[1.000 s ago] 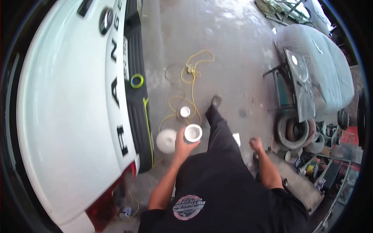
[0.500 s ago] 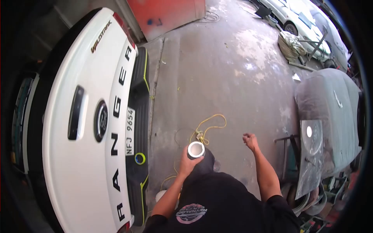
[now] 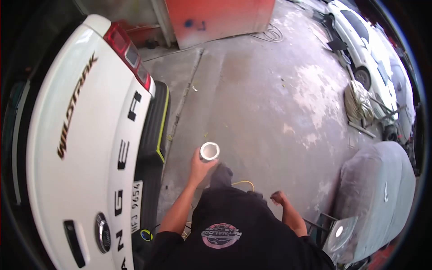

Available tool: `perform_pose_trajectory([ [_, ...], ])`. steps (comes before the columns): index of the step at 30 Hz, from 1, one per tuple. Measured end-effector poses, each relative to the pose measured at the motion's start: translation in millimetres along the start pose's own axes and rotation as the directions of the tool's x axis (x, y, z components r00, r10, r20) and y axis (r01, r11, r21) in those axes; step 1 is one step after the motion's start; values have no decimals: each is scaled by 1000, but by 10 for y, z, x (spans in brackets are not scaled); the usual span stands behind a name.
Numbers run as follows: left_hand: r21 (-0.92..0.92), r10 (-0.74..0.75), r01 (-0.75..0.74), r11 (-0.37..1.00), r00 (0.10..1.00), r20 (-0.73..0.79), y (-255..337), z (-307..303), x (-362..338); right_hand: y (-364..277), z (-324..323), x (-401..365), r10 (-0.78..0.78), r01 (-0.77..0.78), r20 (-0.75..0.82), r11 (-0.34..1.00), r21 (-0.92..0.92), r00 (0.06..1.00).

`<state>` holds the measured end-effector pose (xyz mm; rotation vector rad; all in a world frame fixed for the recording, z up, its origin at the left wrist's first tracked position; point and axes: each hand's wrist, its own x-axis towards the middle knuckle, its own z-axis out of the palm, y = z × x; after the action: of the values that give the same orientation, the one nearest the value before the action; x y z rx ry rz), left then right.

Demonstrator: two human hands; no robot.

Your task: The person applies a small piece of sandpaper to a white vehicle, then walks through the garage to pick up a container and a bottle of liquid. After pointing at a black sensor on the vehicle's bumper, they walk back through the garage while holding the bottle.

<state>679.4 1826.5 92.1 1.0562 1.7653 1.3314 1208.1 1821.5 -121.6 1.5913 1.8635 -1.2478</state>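
In front of my body, my left hand is wrapped round a small round can with a white rim. From above I look into its open top, and the inside is pale. My right hand hangs low at my right side with its fingers curled in. Nothing shows in it, and it touches nothing around it. Nearest to the can on the left is the black bumper of a white pickup truck, below its tailgate.
A yellow hose lies on the concrete floor by my legs. On the right stand a grey sheet-covered bulk and a metal panel. Farther off are a white car, a filled sack and a red panel.
I have moved forward along the truck, so its tail light has come closer. The can stays in my left hand. My right arm has swung back toward my body.
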Motion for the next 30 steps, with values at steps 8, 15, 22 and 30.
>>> perform_pose_trajectory([
  [8,101,94,-96,990,995,28,521,57,2658,-1380,-2038,1221,306,-167,-58,658,734,950],
  [15,-95,-111,86,992,944,-310,106,-19,4712,-2710,-4570,4354,125,-139,89,976,166,988],
  [22,-197,-131,1,980,748,-651,204,-1017,6383,-6608,-6848,7496,-765,653,-71,590,-474,640],
  [30,-303,-204,-138,943,480,-853,-1083,-2830,8719,-11364,-6666,9179,-970,748,193,-17,-664,148],
])
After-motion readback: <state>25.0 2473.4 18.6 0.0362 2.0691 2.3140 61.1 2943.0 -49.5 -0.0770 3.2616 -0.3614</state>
